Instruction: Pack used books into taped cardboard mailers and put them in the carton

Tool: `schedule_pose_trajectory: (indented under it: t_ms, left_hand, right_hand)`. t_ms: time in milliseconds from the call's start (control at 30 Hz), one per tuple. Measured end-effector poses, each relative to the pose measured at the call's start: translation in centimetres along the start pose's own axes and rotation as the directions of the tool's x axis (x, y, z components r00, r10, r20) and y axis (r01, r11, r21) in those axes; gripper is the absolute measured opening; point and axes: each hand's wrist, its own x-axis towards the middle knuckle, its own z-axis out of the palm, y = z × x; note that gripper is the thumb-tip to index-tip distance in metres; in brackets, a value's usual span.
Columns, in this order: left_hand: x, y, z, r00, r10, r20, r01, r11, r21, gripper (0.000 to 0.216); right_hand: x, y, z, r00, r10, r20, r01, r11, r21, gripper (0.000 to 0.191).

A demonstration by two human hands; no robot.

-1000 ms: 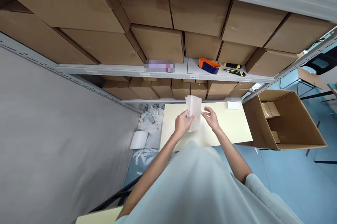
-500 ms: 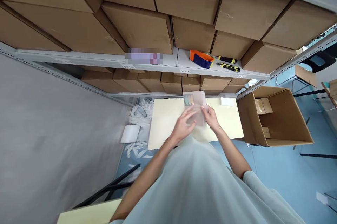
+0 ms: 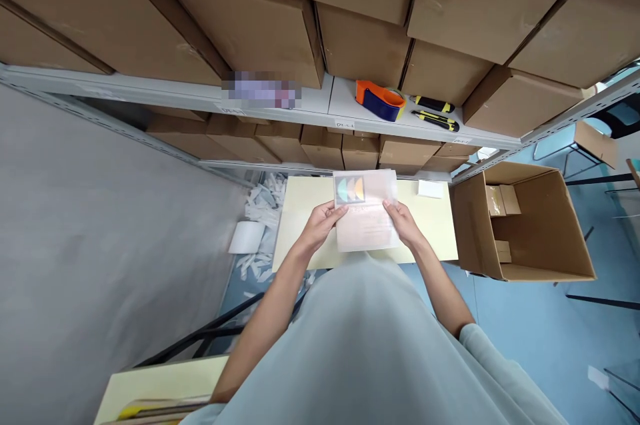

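Observation:
I hold a translucent white plastic bag point(image 3: 366, 212) with a green-and-orange logo near its top, flat and face up over a pale yellow table point(image 3: 300, 212). My left hand point(image 3: 320, 224) pinches the bag's left edge, thumb on top. My right hand point(image 3: 404, 222) grips the right edge the same way. Both hands are closed on the bag, which hangs just above the tabletop.
A small white pad point(image 3: 431, 188) lies at the table's far right. An open cardboard box point(image 3: 530, 225) stands to the right. White paper scraps point(image 3: 260, 205) litter the floor at left. On the shelf sit a tape dispenser point(image 3: 380, 100), two yellow-black cutters point(image 3: 436, 113) and brown boxes.
The bag was upright and folded in my left hand; both hands have turned it flat and spread it, logo facing up. My right hand went from open to gripping its edge.

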Motion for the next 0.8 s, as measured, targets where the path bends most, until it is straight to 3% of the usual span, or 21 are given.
schedule_pose_trajectory:
  t_ms: [133,367,600,700,800]
  left_hand:
    - [0.1,0.3,0.4,1.000,0.014,-0.019,-0.013,1.000,0.022,0.061]
    - [-0.3,0.7,0.7,0.996,0.031,-0.088,-0.028,0.999,0.035,0.072]
    - [-0.8,1.1,-0.5,0.997,0.065,-0.044,-0.057,0.987,0.150,0.067]
    - [-1.0,1.4,-1.4,0.991,0.131,0.034,-0.136,0.952,0.276,0.059]
    - [-1.2,2.0,-2.0,0.954,0.270,0.128,-0.299,0.875,0.382,0.041]
  right_hand:
    - [0.4,0.2,-0.5,1.000,0.025,0.012,-0.025,1.000,0.009,0.063]
    - [1.3,-0.3,-0.6,0.996,-0.055,-0.066,0.052,0.997,-0.050,0.060]
    - [1.3,-0.1,-0.6,0.999,-0.017,-0.040,0.014,0.998,-0.063,0.059]
    - [0.7,-0.5,-0.8,0.993,-0.109,-0.036,0.105,0.991,-0.089,0.056]
    - [-0.3,-1.5,-1.1,0.964,-0.266,0.024,0.267,0.955,-0.127,0.046]
